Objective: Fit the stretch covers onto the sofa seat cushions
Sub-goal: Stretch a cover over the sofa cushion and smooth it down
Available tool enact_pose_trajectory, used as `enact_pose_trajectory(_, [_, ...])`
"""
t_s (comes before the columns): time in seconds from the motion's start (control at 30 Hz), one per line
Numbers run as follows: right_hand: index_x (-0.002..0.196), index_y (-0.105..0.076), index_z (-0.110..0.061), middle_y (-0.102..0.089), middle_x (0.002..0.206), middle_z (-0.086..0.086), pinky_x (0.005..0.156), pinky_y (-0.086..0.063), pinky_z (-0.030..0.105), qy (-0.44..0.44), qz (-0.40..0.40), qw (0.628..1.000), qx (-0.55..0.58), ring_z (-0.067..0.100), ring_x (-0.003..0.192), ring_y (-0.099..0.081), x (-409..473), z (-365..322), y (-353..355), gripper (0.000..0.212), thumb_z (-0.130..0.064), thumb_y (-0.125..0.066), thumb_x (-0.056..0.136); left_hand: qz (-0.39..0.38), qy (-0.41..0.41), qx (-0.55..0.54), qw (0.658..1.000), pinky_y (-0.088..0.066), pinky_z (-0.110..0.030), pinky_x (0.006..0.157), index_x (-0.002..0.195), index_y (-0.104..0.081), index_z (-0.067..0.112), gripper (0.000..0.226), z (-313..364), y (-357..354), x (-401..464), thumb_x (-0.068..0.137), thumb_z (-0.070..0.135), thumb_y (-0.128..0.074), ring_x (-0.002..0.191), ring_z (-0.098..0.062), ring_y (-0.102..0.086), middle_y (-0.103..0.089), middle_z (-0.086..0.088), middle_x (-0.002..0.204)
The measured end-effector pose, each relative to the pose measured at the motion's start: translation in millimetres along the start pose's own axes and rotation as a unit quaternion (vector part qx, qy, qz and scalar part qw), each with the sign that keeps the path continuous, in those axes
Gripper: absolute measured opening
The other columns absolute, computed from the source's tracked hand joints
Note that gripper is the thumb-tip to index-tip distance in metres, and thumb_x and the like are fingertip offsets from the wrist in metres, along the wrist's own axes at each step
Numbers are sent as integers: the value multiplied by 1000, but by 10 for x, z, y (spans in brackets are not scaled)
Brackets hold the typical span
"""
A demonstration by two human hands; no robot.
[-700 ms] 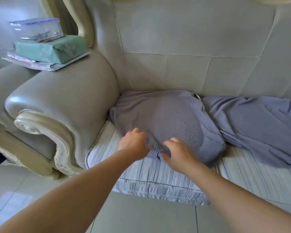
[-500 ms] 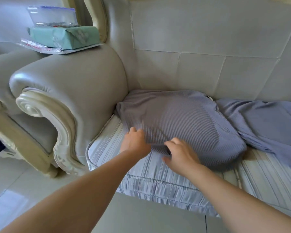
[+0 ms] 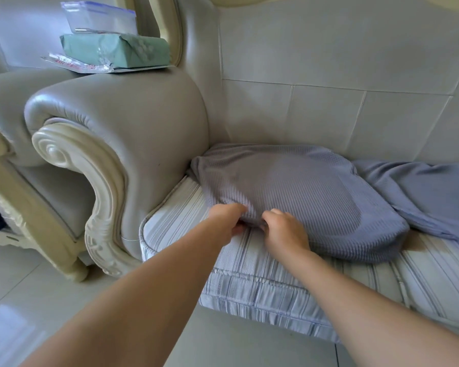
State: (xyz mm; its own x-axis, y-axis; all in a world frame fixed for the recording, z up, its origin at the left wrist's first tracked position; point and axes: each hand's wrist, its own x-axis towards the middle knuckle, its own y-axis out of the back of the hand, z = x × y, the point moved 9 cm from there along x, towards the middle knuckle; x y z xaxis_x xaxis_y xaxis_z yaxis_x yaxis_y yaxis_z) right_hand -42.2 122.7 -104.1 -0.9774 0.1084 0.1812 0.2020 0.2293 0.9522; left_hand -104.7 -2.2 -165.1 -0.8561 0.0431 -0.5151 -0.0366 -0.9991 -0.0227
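A grey-purple ribbed stretch cover (image 3: 302, 197) lies bunched on the striped seat cushion (image 3: 186, 226) at the sofa's left end. My left hand (image 3: 229, 217) grips the cover's front edge, fingers curled under the fabric. My right hand (image 3: 284, 231) grips the same edge just to the right, knuckles up. A second blue-purple cover (image 3: 421, 197) lies crumpled on the neighbouring cushion (image 3: 435, 271) at the right.
The padded grey armrest (image 3: 133, 120) with a carved cream scroll (image 3: 72, 165) stands left of the cushion. On it rest a green tissue pack (image 3: 114, 50), a clear plastic bag (image 3: 98, 18) and papers. The tiled floor (image 3: 236, 345) lies in front.
Both hands have closed on the cover's front edge, where earlier they lay over it with looser fingers. The camera has moved closer and left.
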Motion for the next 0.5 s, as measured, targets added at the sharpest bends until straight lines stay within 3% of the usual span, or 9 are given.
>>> enact_pose_trajectory(0.07, [74,-40,-15,-51,89,3,61,-34,33,3,-9,999,30,26,84,-48,-10,-68,-4,21,3,-40,85,-24,11,-65,998,-58,-32,63,115,-56,0,39,-16,-82,6,84,18,-71,82,-29,-66,-63,-20,103])
enact_pose_trajectory(0.17, [75,-43,-11,-50,86,3,61,-37,34,36,-34,996,67,25,82,-48,-99,-159,-66,17,0,-41,88,-56,40,-161,985,-59,-40,72,123,-55,4,52,-92,-179,32,76,19,-73,84,-31,-70,-68,-17,105])
enact_pose_trajectory(0.27, [77,-47,-11,-48,84,0,64,-40,38,55,-31,992,108,22,79,-46,-143,-188,-39,17,-11,-44,93,-112,52,-239,963,-56,-40,73,108,-63,-1,27,-35,-296,-71,90,19,-63,84,-32,-69,-72,-18,91])
enact_pose_trajectory(0.33, [74,-47,-13,-45,80,-4,63,-38,37,52,-16,989,136,18,75,-45,-112,-183,5,20,-15,-47,94,-143,59,-285,946,-53,-41,72,94,-65,0,24,-3,-360,-39,93,22,-59,81,-32,-67,-72,-17,82])
enact_pose_trajectory(0.5, [88,-62,-16,-51,86,-9,68,-47,36,50,10,986,157,15,80,-52,-50,-182,-5,11,-26,-59,90,-155,69,-324,931,-53,-43,73,92,-57,3,16,59,-372,-34,88,18,-61,75,-32,-62,-65,-17,82])
